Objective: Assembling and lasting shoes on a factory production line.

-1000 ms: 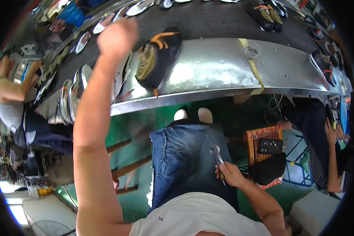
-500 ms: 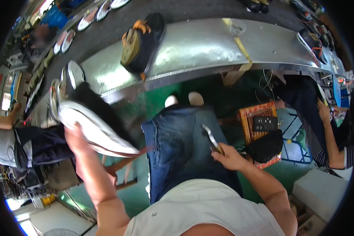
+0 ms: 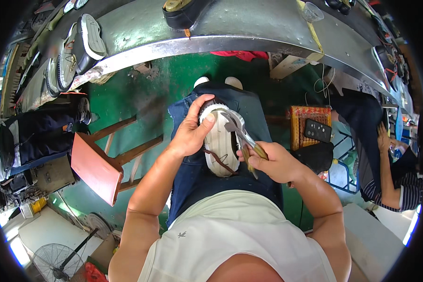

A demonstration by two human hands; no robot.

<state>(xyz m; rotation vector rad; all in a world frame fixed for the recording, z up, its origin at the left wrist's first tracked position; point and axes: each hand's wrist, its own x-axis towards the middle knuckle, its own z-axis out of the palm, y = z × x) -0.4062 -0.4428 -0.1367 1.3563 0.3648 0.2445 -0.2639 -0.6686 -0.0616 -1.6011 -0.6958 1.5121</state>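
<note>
1. the shoe [image 3: 219,141] is lying sole-up on the person's lap, on the blue trousers, with its pale ribbed sole facing the camera and the toe pointing away from the body.
2. the left hand [image 3: 189,131] is gripping the shoe at its left edge near the toe, thumb pressing on the sole and fingers wrapping around the upper; the hold is looking firm.
3. the right hand [image 3: 272,162] is closing around the handles of a pair of pincers [image 3: 242,136]; the tool's head is sitting at the right edge of the sole, touching or nearly touching it. whether the jaws are biting on material cannot be told.
4. a dark lace or strap is trailing across the heel end of the sole.
5. judgement: work on this shoe is appearing to be in its early or middle part; the tool is only arriving at the sole edge, and no pulled or trimmed section is showing.
6. further shoes [image 3: 75,51] are waiting on the curved metal conveyor [image 3: 249,28] ahead, so more pieces are seeming to remain.
</note>
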